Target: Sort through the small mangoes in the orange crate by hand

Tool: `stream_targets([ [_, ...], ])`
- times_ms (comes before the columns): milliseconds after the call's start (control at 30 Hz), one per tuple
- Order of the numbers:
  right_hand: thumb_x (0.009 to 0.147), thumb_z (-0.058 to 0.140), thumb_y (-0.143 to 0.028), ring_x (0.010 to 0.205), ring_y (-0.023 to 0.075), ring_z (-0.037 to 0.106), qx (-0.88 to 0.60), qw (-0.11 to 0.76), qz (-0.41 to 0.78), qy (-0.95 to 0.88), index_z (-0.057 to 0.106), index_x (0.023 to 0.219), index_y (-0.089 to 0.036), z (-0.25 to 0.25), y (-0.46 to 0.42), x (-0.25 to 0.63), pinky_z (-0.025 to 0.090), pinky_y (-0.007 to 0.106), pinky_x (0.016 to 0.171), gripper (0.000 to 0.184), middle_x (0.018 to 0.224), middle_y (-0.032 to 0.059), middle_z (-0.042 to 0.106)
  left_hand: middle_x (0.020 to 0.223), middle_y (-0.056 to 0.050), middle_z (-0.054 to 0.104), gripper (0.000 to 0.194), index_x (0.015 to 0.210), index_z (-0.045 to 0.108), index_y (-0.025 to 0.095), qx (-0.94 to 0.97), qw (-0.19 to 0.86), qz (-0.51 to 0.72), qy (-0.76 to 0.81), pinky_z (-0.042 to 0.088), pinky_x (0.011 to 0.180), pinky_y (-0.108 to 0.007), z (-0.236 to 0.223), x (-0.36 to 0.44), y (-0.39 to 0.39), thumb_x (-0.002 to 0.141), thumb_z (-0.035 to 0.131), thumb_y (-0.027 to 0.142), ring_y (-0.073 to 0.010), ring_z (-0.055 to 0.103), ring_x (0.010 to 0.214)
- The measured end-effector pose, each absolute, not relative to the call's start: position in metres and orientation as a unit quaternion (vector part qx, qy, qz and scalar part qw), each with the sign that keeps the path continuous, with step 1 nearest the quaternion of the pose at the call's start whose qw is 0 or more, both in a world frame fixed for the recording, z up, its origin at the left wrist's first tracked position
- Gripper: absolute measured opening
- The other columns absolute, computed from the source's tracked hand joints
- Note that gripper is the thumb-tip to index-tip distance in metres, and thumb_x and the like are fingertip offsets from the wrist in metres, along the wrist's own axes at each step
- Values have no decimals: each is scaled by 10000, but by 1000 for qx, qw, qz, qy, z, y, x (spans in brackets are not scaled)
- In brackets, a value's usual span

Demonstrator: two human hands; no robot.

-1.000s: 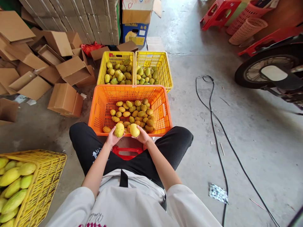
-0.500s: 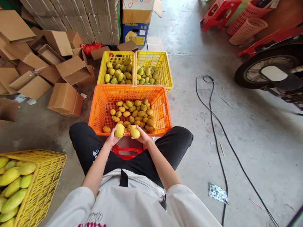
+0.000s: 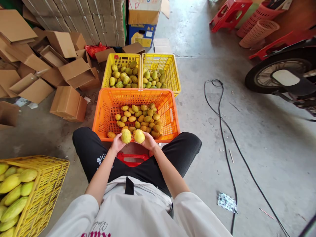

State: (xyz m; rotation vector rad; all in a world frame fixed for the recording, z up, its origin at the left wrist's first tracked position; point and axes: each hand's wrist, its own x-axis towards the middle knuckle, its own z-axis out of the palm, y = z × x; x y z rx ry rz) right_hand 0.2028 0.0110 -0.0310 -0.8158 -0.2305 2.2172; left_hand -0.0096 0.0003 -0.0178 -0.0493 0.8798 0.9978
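My left hand point(image 3: 118, 143) is closed around a greenish-yellow melon-like fruit point(image 3: 126, 136). A smoother, paler yellow melon-like fruit point(image 3: 139, 136) is gripped in my right hand point(image 3: 148, 142). The two fruits are held side by side, slightly apart, over the near rim of an orange plastic crate point(image 3: 98, 113). Inside that crate lie many small yellow-brown fruits point(image 3: 145, 118), mostly toward its middle and right. Some fingers are hidden behind the held fruits.
Behind the orange crate stand two yellow crates point(image 3: 177, 74) part filled with greenish fruits. Another yellow crate point(image 3: 53, 187) at lower left holds longer fruits. Cardboard boxes point(image 3: 65, 102) lie at left. A black cable point(image 3: 222, 131) and motorcycle wheel point(image 3: 276, 74) are at right.
Both held fruits have been turned a little in my hands. The left one has shifted slightly right, the right one slightly left and up, so they are closer together.
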Motion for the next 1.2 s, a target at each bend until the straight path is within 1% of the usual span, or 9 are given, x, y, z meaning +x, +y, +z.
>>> stream_targets([
  [100, 863, 612, -400, 1006, 261, 723, -325, 374, 862, -104, 590, 1150, -212, -33, 10, 203, 610, 428, 858, 344, 1013, 83, 753, 968, -119, 744, 388, 1245, 639, 113, -10, 792, 442, 421, 560, 892, -385, -23, -11, -1, 909, 591, 301, -246, 717, 911],
  [200, 863, 655, -410, 896, 229, 731, -326, 380, 859, -110, 610, 1146, -218, -34, 9, 206, 623, 362, 763, 345, 963, 57, 745, 927, -90, 725, 372, 1182, 661, 127, -4, 791, 461, 401, 569, 810, -326, -25, -14, -2, 892, 626, 357, -206, 696, 852],
  [300, 846, 699, -402, 833, 206, 729, -324, 391, 855, -108, 612, 1133, -233, -34, 8, 208, 623, 333, 730, 345, 930, 36, 732, 949, -86, 724, 390, 1193, 659, 140, -1, 793, 471, 386, 567, 836, -327, -23, -13, -2, 860, 656, 343, -197, 690, 864],
  [500, 849, 702, -413, 885, 228, 734, -328, 392, 852, -112, 589, 1130, -235, -32, 8, 205, 620, 372, 772, 351, 989, 62, 742, 1052, -111, 752, 427, 1269, 613, 166, -5, 783, 458, 421, 536, 994, -418, -26, -8, -1, 858, 659, 276, -253, 726, 1008],
  [600, 852, 662, -420, 906, 245, 737, -326, 390, 855, -101, 583, 1139, -235, -32, 9, 205, 619, 399, 793, 350, 982, 65, 748, 999, -112, 761, 387, 1239, 623, 158, -7, 783, 445, 435, 552, 971, -423, -27, -8, 0, 879, 644, 300, -253, 740, 960],
  [733, 801, 590, -386, 991, 298, 723, -294, 393, 868, -77, 567, 1124, -231, -33, 11, 209, 606, 503, 833, 358, 1045, 92, 747, 982, -146, 763, 397, 1168, 661, 126, -33, 783, 460, 417, 562, 954, -482, -21, -10, 2, 918, 538, 410, -294, 736, 980],
  [867, 744, 582, -340, 1044, 322, 708, -284, 397, 871, -63, 541, 1067, -254, -33, 13, 210, 588, 573, 846, 337, 1102, 91, 741, 1040, -169, 761, 426, 1205, 664, 110, -57, 784, 469, 403, 543, 967, -548, -17, -10, 4, 911, 462, 345, -324, 722, 1034],
  [1067, 802, 636, -400, 1057, 307, 706, -310, 383, 866, -86, 579, 1069, -236, -31, 11, 208, 609, 508, 847, 318, 1074, 100, 745, 1034, -128, 762, 411, 1291, 617, 156, -74, 786, 464, 403, 569, 929, -454, -18, -9, 6, 969, 482, 372, -265, 735, 969],
  [1200, 851, 656, -408, 996, 271, 721, -330, 384, 857, -95, 614, 1115, -215, -36, 10, 208, 624, 442, 824, 330, 1025, 88, 749, 1055, -105, 761, 429, 1341, 588, 193, -62, 784, 460, 412, 560, 952, -449, -21, -11, 5, 965, 545, 396, -254, 733, 956],
])
